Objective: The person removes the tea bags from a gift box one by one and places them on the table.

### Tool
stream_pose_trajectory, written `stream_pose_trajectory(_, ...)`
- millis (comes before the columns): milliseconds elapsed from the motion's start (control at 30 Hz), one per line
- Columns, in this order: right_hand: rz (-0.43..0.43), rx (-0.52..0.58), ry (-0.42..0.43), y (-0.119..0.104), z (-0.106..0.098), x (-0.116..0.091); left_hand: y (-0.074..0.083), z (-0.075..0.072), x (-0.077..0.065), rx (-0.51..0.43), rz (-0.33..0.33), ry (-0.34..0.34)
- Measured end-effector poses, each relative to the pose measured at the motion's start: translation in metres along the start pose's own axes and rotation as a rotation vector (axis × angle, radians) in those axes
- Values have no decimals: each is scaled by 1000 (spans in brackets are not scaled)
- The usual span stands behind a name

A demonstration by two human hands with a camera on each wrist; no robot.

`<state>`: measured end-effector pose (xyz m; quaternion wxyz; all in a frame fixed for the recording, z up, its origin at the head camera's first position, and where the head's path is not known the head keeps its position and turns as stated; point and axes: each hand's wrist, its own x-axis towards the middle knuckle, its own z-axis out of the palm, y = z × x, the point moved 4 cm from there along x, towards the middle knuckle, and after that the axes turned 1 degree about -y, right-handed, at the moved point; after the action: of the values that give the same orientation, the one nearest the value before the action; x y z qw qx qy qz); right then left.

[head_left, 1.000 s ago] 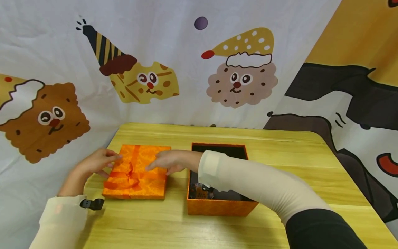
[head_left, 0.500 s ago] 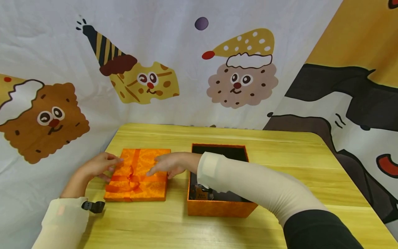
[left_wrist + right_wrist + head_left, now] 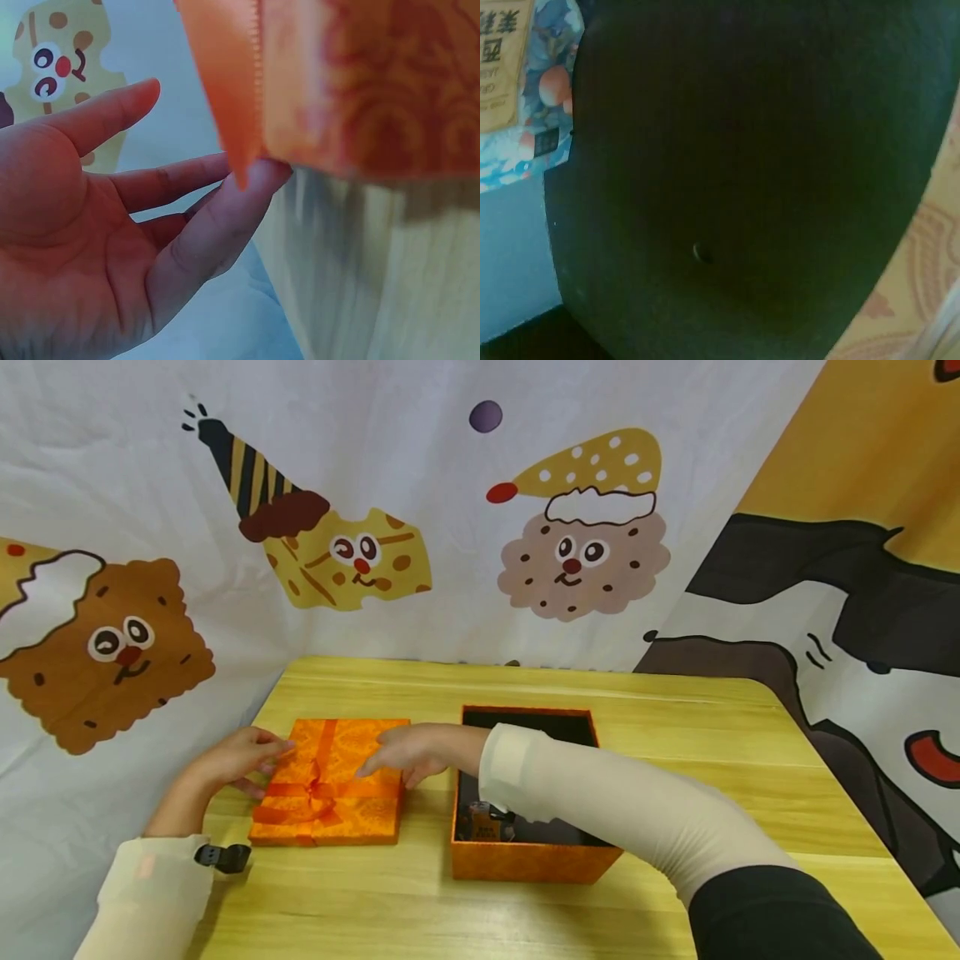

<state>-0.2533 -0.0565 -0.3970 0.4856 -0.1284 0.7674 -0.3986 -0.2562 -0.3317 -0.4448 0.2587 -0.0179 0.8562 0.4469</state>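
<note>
Head view: far left of the ribboned lid, a crinkled white cloth carries a brown printed biscuit with scalloped edges. Just left of the lid comes the left hand, above a thin cream sleeve with a small black device at its cuff. Its grip is slack and wide, thumb well apart from the extended fingers and nothing enclosed; by the left wrist view, a fingertip touches the lid's edge beside a smooth, pointed ribbon tail.

The lid lies flat on the counter, a pale yellow surface with streaky wood grain. It is shallow, squarish and orange, covered in scrollwork and crossed by satiny ribbon tied in a bow.

At the lid's right edge is the right hand, fingers outstretched, its grip loose around nothing visible; whether the fingers press the lid's side, I cannot tell. Right of the lid stands an uncovered box, deep and rectangular, orange-patterned outside, dark within. Inside, towards the lid, is a packet; the right wrist view shows its blue floral print and tan label.
</note>
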Motion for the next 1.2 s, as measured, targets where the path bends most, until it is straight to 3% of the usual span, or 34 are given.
stream_pose_trajectory(567,-25,7,59,0,-7,-11,14,-7,-12,23,3,10)
stream_pose_trajectory(1200,-77,81,105,-9,-12,-28,48,-3,-28,104,56,54)
